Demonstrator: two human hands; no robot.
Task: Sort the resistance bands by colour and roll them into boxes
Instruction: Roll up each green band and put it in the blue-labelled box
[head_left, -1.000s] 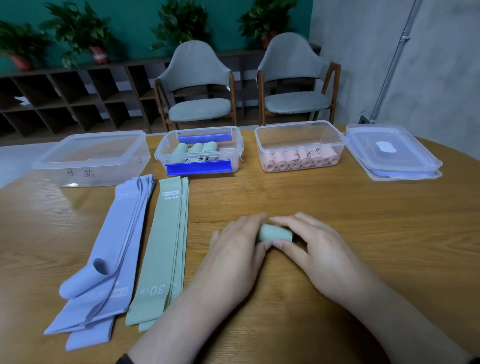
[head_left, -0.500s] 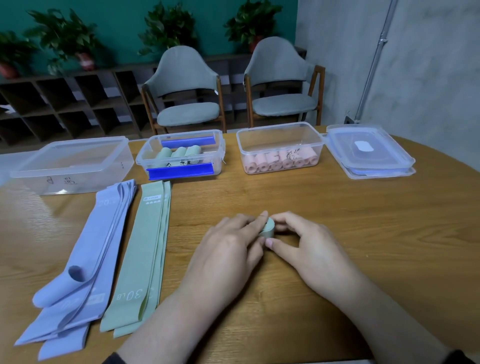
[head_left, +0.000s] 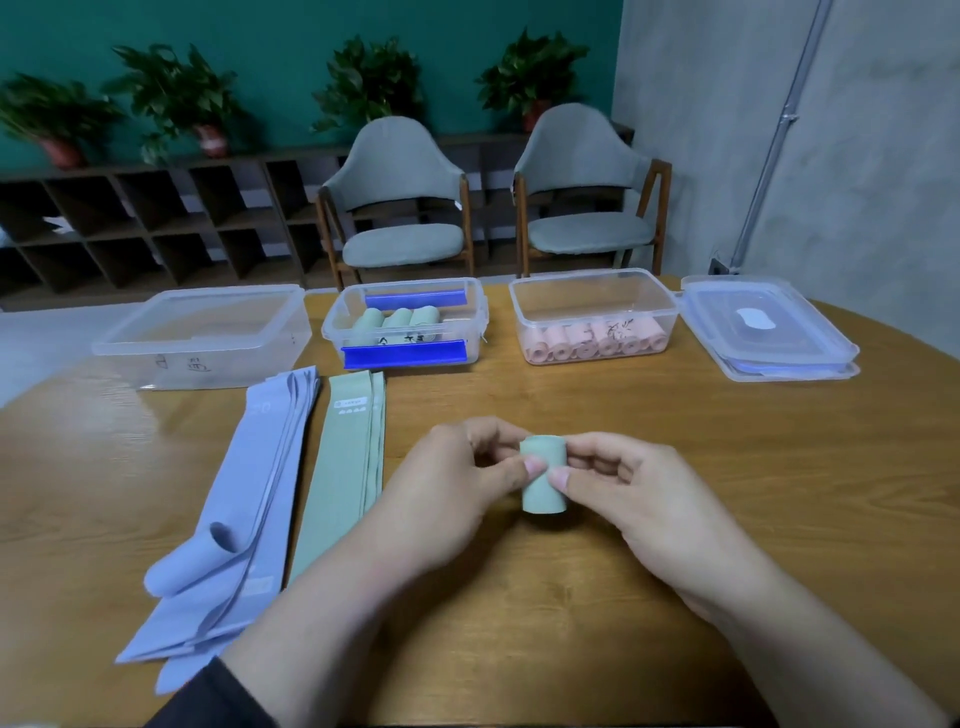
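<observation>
- Head view: a tightly rolled sage-green resistance band (head_left: 543, 475) is held upright just above the round wooden table (head_left: 727, 493), pinched between both hands.
- The left hand (head_left: 452, 493) is seen with thumb and fingertips curled against the roll's left side; the right hand (head_left: 644, 499) is seen pinching its right side likewise.
- Left of the roll, flat sage-green bands (head_left: 340, 467) are laid lengthwise; beyond them, further left, flat lavender bands (head_left: 244, 499) are stacked, one end curled into a loop.
- Behind the roll, a clear plastic box with blue clips (head_left: 408, 327) is noted, containing green rolls.
- Behind and right of the roll, a clear box (head_left: 595, 314) holding pink rolls is noted; stacked clear lids (head_left: 769, 332) lie further right.
- Behind and far left of the roll, a clear box (head_left: 202, 335) with handwritten marks is recorded.
</observation>
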